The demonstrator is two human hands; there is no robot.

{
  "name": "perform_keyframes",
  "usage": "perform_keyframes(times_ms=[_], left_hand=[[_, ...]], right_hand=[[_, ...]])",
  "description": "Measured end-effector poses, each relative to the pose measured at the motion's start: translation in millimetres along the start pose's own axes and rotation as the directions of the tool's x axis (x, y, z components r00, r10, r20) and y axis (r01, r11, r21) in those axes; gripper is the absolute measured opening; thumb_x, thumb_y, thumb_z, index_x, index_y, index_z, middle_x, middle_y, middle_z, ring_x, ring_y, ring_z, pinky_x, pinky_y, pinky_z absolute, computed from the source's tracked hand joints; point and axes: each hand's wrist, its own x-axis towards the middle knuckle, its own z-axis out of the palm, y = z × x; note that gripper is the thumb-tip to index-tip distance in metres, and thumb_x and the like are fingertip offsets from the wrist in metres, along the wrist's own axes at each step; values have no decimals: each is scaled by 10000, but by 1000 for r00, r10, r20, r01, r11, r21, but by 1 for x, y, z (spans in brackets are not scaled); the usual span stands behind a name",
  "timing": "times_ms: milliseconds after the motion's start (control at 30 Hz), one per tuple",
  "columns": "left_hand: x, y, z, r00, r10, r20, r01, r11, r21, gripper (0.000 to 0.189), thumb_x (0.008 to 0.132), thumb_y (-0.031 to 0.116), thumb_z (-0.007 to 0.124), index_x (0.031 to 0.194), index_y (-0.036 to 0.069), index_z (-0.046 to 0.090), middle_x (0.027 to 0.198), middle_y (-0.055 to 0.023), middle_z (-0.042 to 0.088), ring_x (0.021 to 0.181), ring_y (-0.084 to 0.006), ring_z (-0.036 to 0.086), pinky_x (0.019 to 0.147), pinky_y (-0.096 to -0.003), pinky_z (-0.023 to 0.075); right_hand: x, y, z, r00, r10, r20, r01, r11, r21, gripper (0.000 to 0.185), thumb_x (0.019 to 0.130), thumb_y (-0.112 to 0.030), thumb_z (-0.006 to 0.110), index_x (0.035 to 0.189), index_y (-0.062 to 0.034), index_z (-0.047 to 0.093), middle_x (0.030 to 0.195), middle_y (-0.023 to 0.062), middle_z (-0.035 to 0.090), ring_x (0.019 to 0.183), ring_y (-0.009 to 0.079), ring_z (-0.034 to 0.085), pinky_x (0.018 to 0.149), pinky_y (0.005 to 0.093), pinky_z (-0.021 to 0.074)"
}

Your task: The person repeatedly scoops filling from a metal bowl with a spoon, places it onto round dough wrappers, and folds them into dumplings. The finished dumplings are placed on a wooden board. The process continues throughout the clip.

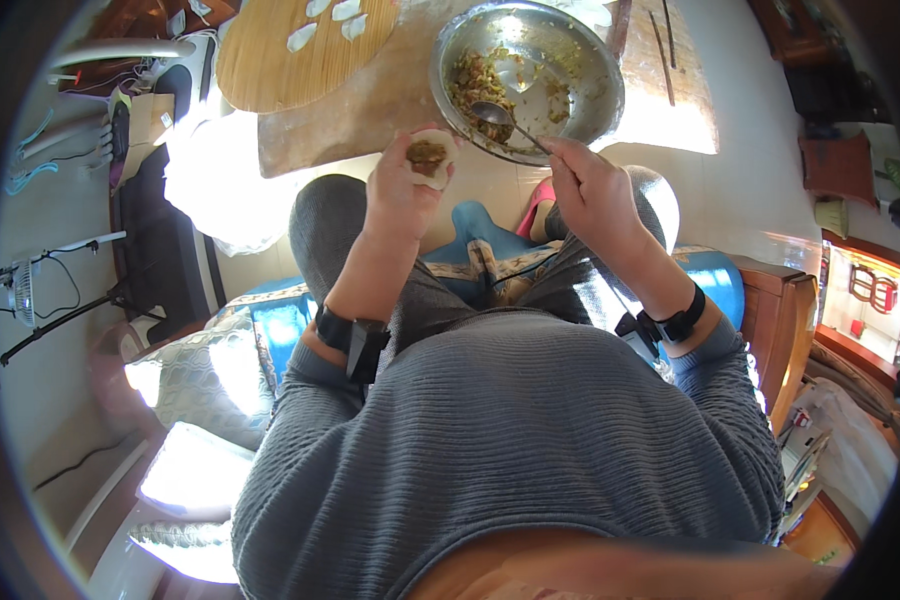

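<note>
In my left hand [407, 180] lies a round dough wrapper [441, 177] with a brownish chopped filling [426, 156] on its middle. The fingers cup the wrapper from below and the sides. My right hand [591, 180] grips the handle of a metal spoon [493, 113], whose bowl rests at the filling inside a steel basin [609, 97]. Chopped filling [476, 79] is heaped on the basin's left side, and bits cling to its wall. Several pale, folded dumplings [301, 37] sit on a round slatted tray [270, 79] at the upper left.
The basin and the round tray stand on a floury wooden board [300, 142]. Two thin dark sticks [661, 56] lie right of the basin. A bright white plastic bag [229, 180] is at the left. My knees are just below the board's near edge.
</note>
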Motion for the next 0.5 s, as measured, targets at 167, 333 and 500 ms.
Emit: perform_keyframes(times_ms=[167,333,500], left_hand=[[-6,20,-6,998,63,2,-63,996,-58,344,1062,287,392,1191,18,563,1132,-144,631,1075,-339,634,793,-380,528],[-10,21,-15,996,67,-51,-70,996,-52,362,1062,322,406,1205,26,558,1134,-151,632,1082,-337,630,797,-388,532],[-11,17,-17,998,46,-42,-49,997,-54,397,1070,350,371,1210,31,562,1157,-176,633,1080,-329,631,813,-389,534]], right_hand=[[-4,11,1,921,316,227,-380,859,344,224,955,-107,541,1104,12,659,632,6,557,511,81,501,487,247,406],[3,27,12,619,477,625,-782,449,432,236,935,-113,555,1087,28,667,604,-46,469,472,58,395,446,231,328],[20,29,27,657,494,569,-754,432,495,233,927,-108,550,1082,21,667,587,-39,462,461,57,389,438,228,340]])
